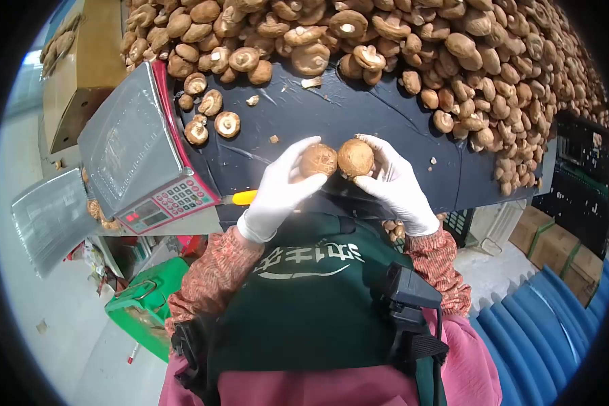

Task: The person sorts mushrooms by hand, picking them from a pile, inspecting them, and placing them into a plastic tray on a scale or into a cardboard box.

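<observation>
Black table: in front of the person
Mushroom pile: heaped along the table's far edge and towards its right edge
Scale: plastic-covered, at the left edge
Left hand: white-gloved, fingers round a brown mushroom above the near edge
Right hand: gloved, fingers holding a second mushroom just beside it
Yellow handle: near edge, beside the scale

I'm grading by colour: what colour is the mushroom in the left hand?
Brown; that mushroom shows best in the head view.

Pale floor — dark-covered table
</observation>
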Available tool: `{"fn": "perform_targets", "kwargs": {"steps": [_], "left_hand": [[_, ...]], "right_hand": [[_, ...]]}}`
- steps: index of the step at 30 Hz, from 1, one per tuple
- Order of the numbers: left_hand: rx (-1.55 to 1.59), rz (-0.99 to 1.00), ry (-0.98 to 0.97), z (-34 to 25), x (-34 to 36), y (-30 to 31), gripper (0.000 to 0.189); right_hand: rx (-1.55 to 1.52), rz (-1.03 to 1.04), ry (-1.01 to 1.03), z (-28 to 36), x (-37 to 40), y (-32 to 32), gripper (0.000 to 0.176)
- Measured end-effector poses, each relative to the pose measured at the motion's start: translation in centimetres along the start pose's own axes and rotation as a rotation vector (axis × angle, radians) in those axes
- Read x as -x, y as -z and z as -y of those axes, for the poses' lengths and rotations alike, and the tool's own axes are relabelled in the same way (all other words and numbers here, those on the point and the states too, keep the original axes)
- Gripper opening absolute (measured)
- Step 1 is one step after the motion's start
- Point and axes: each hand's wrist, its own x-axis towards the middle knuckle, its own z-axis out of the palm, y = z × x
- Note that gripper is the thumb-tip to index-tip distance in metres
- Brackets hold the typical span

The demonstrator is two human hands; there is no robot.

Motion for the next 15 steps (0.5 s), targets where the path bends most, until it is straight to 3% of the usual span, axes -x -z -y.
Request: {"fn": "perform_targets", "kwargs": {"steps": [15], "left_hand": [[0.013, -0.041, -0.043, 0.2, -0.3, 0.2, 0.059]], "right_hand": [[-0.184, 0.079, -0.079, -0.8, -1.7, 0.6, 0.064]]}}
